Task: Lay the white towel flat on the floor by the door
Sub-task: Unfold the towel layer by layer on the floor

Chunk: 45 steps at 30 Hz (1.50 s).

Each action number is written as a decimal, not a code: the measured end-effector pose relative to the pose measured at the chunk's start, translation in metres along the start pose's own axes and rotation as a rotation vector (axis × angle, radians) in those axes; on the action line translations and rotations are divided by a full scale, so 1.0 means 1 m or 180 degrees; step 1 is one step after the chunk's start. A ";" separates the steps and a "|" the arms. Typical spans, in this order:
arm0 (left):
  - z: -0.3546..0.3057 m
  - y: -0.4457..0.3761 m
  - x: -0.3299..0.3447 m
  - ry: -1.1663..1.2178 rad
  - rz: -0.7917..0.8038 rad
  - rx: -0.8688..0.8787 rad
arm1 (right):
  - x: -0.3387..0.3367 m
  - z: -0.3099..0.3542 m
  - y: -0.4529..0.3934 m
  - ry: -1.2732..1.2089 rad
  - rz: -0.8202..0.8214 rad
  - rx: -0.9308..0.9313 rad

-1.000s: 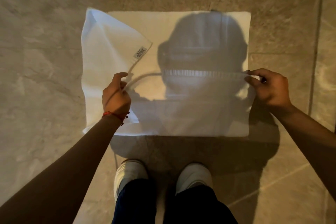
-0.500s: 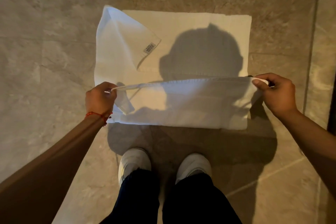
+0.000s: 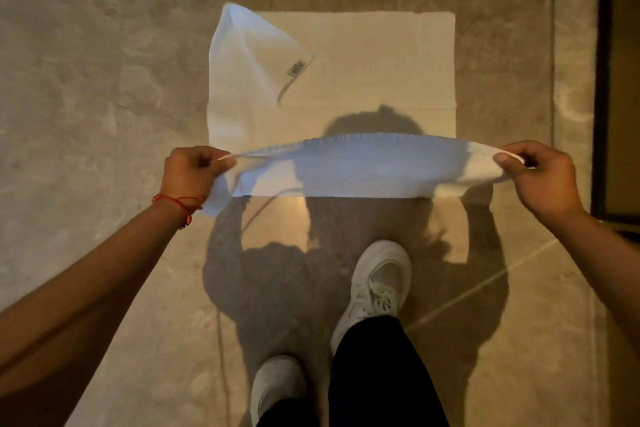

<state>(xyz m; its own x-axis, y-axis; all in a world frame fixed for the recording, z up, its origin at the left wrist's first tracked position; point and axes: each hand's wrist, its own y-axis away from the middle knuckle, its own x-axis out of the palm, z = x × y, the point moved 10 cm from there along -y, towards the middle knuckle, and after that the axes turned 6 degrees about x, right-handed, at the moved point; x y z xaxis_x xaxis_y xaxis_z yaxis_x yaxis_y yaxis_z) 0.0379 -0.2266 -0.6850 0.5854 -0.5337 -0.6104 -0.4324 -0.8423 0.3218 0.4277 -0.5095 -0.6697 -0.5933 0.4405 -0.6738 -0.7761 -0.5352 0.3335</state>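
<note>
Currently the white towel lies partly spread on the stone floor, with its far half flat and its near edge lifted clear of the floor. The left hand pinches the near left corner between curled fingers and thumb. The right hand pinches the near right corner the same way. The held edge is stretched between the two hands, sagging slightly toward each grip. A dark door frame runs along the right side of the view, close beside the towel.

Step in hand, as judged: drawing the near half back toward the white shoes and lowering it flat.

Procedure for a clean result:
1. Keep both corners level and equally tensioned, so that the edge comes down parallel to the far edge.
2. Pull toward the body only until the fold line at the floor opens out. Excess pull is likely to drag the flat half out of place.
3. Lower both hands together and release only when the corners touch the floor.
4. Keep the leading shoe behind the landing area.

Remaining defect: the far left corner is folded over onto the towel, with its label showing. It needs turning back before the towel counts as flat.
</note>
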 end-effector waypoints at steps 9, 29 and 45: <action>0.044 0.077 -0.006 -0.0350 0.0443 0.0037 | 0.012 -0.036 0.088 0.0322 0.0151 0.0106; 0.094 0.179 -0.003 -0.1253 0.0535 0.0125 | 0.086 -0.065 0.188 0.1702 0.1019 0.0219; -0.131 0.180 -0.090 -0.2032 0.0732 0.1155 | 0.002 0.146 0.252 0.1282 0.0410 -0.0162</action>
<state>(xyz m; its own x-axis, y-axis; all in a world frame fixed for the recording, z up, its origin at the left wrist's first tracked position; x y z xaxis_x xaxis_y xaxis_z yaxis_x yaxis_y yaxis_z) -0.0031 -0.3403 -0.4775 -0.0082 -0.4526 -0.8917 -0.7578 -0.5790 0.3008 0.1999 -0.5383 -0.4912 -0.5460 0.0563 -0.8359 -0.6836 -0.6068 0.4056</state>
